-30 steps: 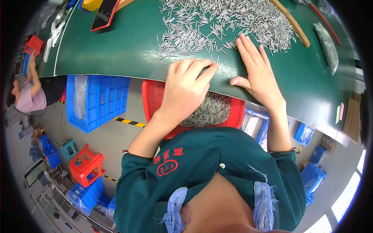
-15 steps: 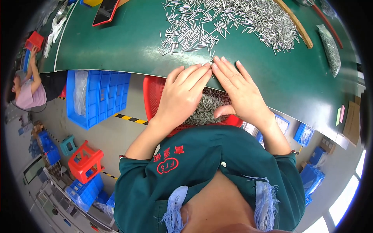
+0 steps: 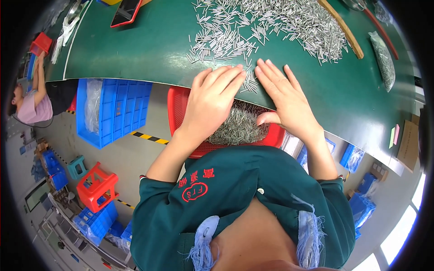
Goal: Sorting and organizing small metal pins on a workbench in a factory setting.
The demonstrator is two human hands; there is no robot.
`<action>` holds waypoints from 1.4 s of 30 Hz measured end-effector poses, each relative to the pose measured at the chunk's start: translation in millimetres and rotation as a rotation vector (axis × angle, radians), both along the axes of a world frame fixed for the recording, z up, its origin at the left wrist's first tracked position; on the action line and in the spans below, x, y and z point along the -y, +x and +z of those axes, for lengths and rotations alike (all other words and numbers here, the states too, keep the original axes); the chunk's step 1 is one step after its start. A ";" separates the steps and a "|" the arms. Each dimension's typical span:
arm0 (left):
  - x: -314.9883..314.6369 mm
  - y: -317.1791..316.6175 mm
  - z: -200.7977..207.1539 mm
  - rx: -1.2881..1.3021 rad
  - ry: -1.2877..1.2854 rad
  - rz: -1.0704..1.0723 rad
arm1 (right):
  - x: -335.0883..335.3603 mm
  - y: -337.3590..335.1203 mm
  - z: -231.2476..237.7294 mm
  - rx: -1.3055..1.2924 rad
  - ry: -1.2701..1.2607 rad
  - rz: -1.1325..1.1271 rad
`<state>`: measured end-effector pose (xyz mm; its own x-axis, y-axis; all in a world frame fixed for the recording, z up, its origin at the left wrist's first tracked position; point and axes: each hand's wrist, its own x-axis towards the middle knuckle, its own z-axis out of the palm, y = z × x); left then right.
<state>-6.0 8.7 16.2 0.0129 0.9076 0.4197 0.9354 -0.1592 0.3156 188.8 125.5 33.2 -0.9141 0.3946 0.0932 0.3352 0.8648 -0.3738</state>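
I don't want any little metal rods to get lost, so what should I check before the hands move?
1. Small rods between left hand and right hand: ok, near the edge of the table.
2. Red basket below that edge: ok, more rods inside.
3. Table rods in one tidy heap: not ok, some lie scattered beside the big pile.
4. Phone away from both hands: ok.
5. Rods under the left palm: cannot tell, hidden.

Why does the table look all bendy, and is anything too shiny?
Head view: the fisheye lens bows the green table's edge, and the corners go black; head view: pale glare lies on the tabletop just beyond the left hand; head view: the window at lower right glows washed-out white.
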 end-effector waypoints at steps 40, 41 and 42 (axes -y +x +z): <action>42.3 -15.8 -8.3 0.018 -0.164 0.092 | 19.0 19.8 2.1 0.140 0.122 -0.043; 41.9 -15.2 -7.9 0.017 -0.164 0.093 | 19.4 17.9 2.8 0.140 0.122 -0.042; 41.1 -14.2 -7.6 0.032 -0.144 0.093 | 19.5 15.5 3.3 0.129 0.111 -0.027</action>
<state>-20.2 -32.3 8.6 -0.0853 0.9551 0.2837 0.9330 -0.0234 0.3591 204.3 106.0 36.6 -0.9106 0.4128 0.0195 0.3979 0.8884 -0.2290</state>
